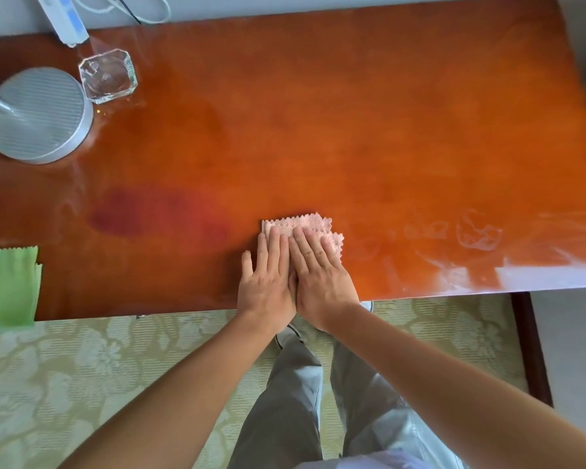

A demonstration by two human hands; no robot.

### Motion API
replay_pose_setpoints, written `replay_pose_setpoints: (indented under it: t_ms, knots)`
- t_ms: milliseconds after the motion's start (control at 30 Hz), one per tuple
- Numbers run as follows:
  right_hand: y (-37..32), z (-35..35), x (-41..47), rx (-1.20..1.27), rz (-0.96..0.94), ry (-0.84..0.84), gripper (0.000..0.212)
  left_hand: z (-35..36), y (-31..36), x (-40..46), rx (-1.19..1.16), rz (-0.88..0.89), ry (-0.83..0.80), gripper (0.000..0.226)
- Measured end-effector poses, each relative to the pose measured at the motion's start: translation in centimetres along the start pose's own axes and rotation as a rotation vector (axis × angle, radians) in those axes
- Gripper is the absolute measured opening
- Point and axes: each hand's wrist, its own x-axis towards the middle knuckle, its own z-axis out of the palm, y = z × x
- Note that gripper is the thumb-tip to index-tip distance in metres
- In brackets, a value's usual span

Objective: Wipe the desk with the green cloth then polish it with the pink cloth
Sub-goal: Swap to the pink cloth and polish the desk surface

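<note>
Well to the left of both hands, the green cloth (9, 286) lies folded at the desk (318, 113) edge, apparently set aside since wiping looks finished. The left hand (266, 282) and right hand (320, 279) lie flat, side by side and touching, fingers straight, pressing the folded pink cloth (305, 225) under their fingertips, likely doubling pressure for polishing

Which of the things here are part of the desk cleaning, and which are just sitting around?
Part of the job: pink cloth under the left hand and right hand; green cloth; desk.

Just lying about: glass ashtray; lamp base; power strip.
</note>
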Motion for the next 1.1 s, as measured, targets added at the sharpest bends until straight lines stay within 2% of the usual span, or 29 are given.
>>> replay_pose_setpoints:
  t_ms: [233, 467, 633, 900, 1100]
  knots:
    - [2.9, -0.3, -0.6, 0.027, -0.056, 0.02, 0.063, -0.9, 2.8, 0.7, -0.022, -0.041, -0.016, 0.073]
    - [10.7, -1.1, -3.8, 0.018, -0.024, 0.028, 0.063, -2.3, 10.7, 2.5, -0.064, 0.003, 0.012, 0.071]
    - [13.7, -0.8, -7.4, 0.042, 0.037, 0.053, 0.061, -2.2, 15.2, 1.8, -0.075, 0.051, 0.034, 0.071]
    - [15.3, -1.0, -7.0, 0.049, -0.034, 0.031, 0.063, -2.7, 15.9, 2.0, -0.093, 0.019, 0.002, 0.067]
    - [18.2, -3.6, -2.5, 0.011, -0.076, 0.037, 0.064, -5.5, 15.8, 6.7, -0.066, -0.04, 0.007, 0.066]
